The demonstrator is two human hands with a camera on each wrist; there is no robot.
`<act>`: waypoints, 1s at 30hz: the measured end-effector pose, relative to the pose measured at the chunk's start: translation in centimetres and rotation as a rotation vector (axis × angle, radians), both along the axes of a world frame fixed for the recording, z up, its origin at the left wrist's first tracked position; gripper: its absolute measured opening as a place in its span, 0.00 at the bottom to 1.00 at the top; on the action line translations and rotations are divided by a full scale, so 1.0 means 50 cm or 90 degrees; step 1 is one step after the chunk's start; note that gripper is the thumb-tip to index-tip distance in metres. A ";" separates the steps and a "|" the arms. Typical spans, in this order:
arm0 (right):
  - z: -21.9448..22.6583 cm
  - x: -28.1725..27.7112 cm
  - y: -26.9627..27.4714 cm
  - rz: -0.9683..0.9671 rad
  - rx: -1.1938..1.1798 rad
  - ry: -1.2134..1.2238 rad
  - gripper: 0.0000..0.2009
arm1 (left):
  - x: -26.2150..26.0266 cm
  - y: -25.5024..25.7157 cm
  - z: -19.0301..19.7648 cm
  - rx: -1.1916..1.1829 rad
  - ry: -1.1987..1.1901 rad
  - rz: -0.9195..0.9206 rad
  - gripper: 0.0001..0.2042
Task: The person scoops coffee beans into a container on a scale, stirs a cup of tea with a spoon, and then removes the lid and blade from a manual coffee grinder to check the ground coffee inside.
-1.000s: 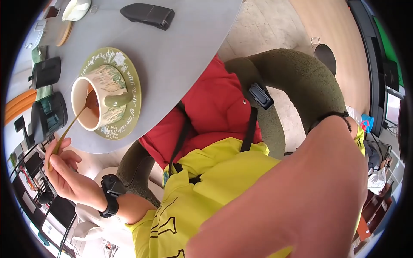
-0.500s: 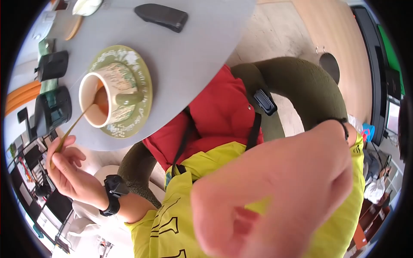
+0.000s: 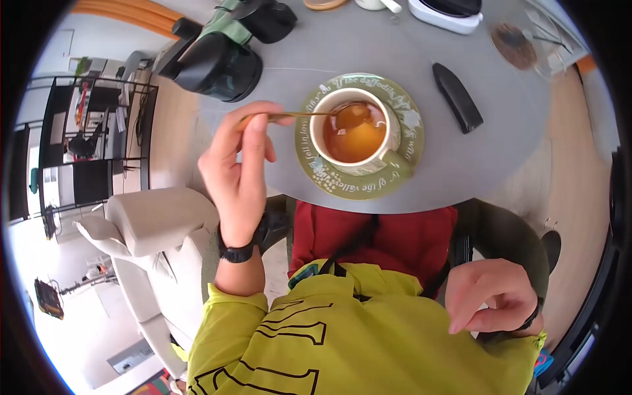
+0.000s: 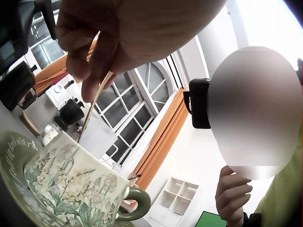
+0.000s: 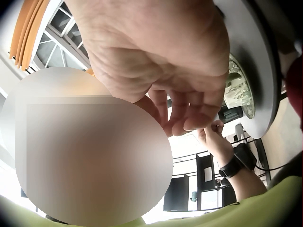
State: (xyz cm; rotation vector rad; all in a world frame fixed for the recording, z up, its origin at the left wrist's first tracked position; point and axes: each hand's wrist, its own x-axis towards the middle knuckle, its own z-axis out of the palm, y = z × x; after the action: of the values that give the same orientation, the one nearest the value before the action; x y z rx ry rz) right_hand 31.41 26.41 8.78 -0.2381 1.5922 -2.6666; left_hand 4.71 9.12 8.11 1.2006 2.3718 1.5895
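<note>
A left hand (image 3: pixel 237 164) pinches a slender gold-coloured spoon (image 3: pixel 296 114) between thumb and fingers, its far end reaching over the rim into amber liquid (image 3: pixel 359 139) in a floral cup (image 4: pixel 75 182). The cup stands on a green lettered saucer (image 3: pixel 349 187), just beyond the fingertips, near the edge of the grey table (image 3: pixel 461 171) on the wearer's side. The right hand (image 3: pixel 494 296), well apart from the cup, bends its fingers loosely, nothing visible in them.

The likeliest mishap is a spill: a brisk sweep of the spoon could slop liquid over the rim, and a hard push against the wall could shift or tip the cup, which neither hand steadies. With the edge so near, any overflow could run onto the red fabric (image 3: pixel 395 247) at the lap. The light hold, at a distance from the cup, might also let the spoon slip.
</note>
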 end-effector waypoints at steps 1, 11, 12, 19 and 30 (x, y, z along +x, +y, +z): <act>0.000 0.000 0.003 0.003 0.006 -0.018 0.10 | -0.002 0.003 -0.007 0.010 -0.004 -0.006 0.07; -0.019 0.005 -0.002 -0.007 -0.018 -0.011 0.09 | -0.005 -0.021 0.012 -0.027 0.064 -0.013 0.06; -0.021 0.005 -0.002 -0.008 -0.035 -0.021 0.09 | -0.006 -0.022 0.010 -0.009 0.037 -0.042 0.06; -0.023 0.004 -0.011 -0.020 -0.067 -0.054 0.09 | -0.003 -0.002 -0.007 0.013 -0.083 -0.076 0.07; -0.022 0.002 -0.014 -0.049 -0.009 -0.085 0.06 | -0.020 -0.038 0.008 -0.030 0.023 -0.028 0.06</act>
State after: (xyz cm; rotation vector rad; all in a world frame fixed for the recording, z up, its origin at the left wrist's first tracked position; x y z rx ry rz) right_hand 31.52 25.71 7.66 0.0006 1.5750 -2.6859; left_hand 3.73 7.24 8.49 1.2729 2.3722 1.5043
